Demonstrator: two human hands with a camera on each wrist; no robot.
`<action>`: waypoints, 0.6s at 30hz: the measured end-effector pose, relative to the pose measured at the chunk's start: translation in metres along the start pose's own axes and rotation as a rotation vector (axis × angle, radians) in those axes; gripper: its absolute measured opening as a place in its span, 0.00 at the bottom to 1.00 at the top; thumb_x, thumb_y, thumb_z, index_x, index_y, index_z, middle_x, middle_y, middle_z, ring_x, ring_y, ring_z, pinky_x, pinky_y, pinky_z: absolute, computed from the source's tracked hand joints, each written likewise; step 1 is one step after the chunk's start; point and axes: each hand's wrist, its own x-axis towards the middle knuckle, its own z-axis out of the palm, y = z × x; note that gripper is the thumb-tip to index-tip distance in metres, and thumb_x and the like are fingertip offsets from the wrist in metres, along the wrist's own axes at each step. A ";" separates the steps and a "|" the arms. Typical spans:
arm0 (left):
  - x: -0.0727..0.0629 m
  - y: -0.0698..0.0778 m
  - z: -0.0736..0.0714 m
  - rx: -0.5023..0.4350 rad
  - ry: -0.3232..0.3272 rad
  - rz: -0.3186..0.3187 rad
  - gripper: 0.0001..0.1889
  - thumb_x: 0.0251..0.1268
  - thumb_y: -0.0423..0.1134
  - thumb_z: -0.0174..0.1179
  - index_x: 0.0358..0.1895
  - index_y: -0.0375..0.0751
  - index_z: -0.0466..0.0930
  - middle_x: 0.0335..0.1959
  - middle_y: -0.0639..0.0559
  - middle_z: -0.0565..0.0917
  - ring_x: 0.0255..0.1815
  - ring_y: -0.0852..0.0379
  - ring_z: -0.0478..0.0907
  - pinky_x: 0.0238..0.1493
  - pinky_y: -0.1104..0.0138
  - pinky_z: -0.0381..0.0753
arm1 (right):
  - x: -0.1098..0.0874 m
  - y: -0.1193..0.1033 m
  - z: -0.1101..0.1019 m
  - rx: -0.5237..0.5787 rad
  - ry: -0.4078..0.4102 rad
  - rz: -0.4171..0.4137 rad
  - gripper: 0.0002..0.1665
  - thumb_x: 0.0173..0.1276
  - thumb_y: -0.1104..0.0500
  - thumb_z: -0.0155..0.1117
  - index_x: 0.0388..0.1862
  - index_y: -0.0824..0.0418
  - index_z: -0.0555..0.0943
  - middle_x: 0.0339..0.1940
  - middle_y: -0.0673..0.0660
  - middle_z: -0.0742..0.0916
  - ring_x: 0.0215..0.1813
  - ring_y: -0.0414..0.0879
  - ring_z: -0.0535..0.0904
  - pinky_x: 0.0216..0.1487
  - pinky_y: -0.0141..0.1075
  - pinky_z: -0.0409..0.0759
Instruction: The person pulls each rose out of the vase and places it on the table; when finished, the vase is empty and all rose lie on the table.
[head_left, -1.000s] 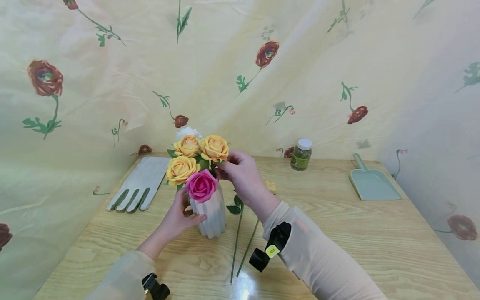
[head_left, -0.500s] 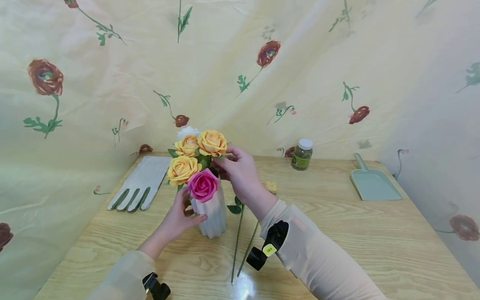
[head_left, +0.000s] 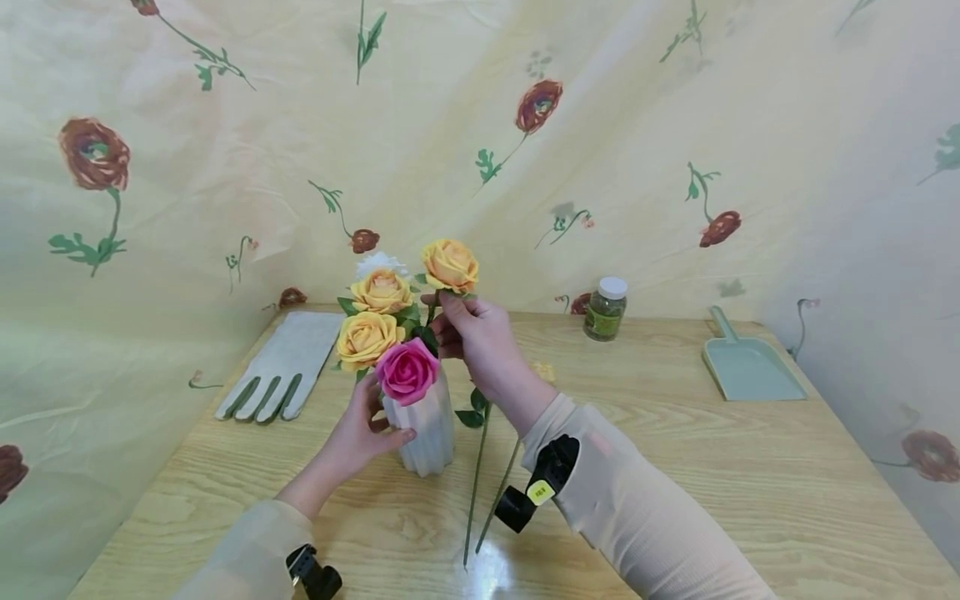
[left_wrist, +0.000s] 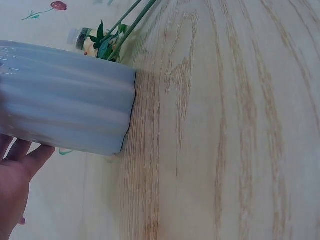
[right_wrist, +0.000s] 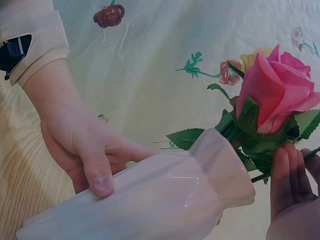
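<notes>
A white ribbed vase (head_left: pixel 426 442) stands on the table, and my left hand (head_left: pixel 362 429) grips its side, thumb across the front. In it are a pink rose (head_left: pixel 407 372), two yellow roses (head_left: pixel 369 337) and a white flower (head_left: pixel 380 263). My right hand (head_left: pixel 483 342) pinches the stem of another yellow rose (head_left: pixel 450 267), whose bloom stands above the others at the right. The lower end of that stem is hidden behind the hand and leaves. In the right wrist view, the right hand's fingers (right_wrist: pixel 281 180) are close beside the vase mouth (right_wrist: pixel 225 165).
Two long green stems (head_left: pixel 476 492) lie right of the vase, a yellow bloom (head_left: pixel 543 371) partly behind the right wrist. Work gloves (head_left: pixel 281 367) lie at the back left. A white-lidded jar (head_left: pixel 605 310) and a pale green dustpan (head_left: pixel 752 367) are toward the back right.
The yellow rose in my right hand has moved up and to the right, apart from the other blooms. My left hand and the vase have stayed in place.
</notes>
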 end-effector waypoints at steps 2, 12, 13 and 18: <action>0.000 0.000 0.000 -0.003 -0.001 0.003 0.47 0.53 0.31 0.68 0.70 0.42 0.43 0.65 0.34 0.62 0.57 0.39 0.67 0.55 0.47 0.72 | 0.000 -0.001 -0.001 0.020 -0.008 -0.006 0.19 0.74 0.56 0.50 0.50 0.70 0.77 0.23 0.52 0.78 0.25 0.40 0.73 0.25 0.30 0.76; 0.000 0.001 -0.001 -0.001 -0.007 0.033 0.45 0.54 0.29 0.67 0.69 0.42 0.44 0.65 0.35 0.60 0.56 0.39 0.68 0.54 0.47 0.73 | 0.000 -0.002 -0.005 0.006 -0.026 -0.078 0.12 0.67 0.69 0.56 0.48 0.72 0.76 0.27 0.55 0.78 0.27 0.42 0.76 0.34 0.33 0.81; 0.000 0.001 -0.001 -0.002 -0.007 0.037 0.45 0.54 0.29 0.67 0.69 0.42 0.44 0.66 0.35 0.60 0.56 0.39 0.67 0.54 0.47 0.73 | -0.001 -0.002 -0.005 0.008 -0.033 -0.081 0.12 0.67 0.69 0.57 0.48 0.73 0.76 0.27 0.55 0.78 0.28 0.42 0.77 0.35 0.33 0.81; 0.000 -0.001 0.000 -0.010 -0.010 0.049 0.45 0.54 0.28 0.67 0.69 0.41 0.44 0.65 0.34 0.60 0.56 0.37 0.67 0.54 0.46 0.73 | -0.001 0.000 -0.002 0.004 -0.018 -0.051 0.12 0.68 0.67 0.56 0.47 0.74 0.77 0.26 0.54 0.79 0.29 0.41 0.75 0.35 0.32 0.78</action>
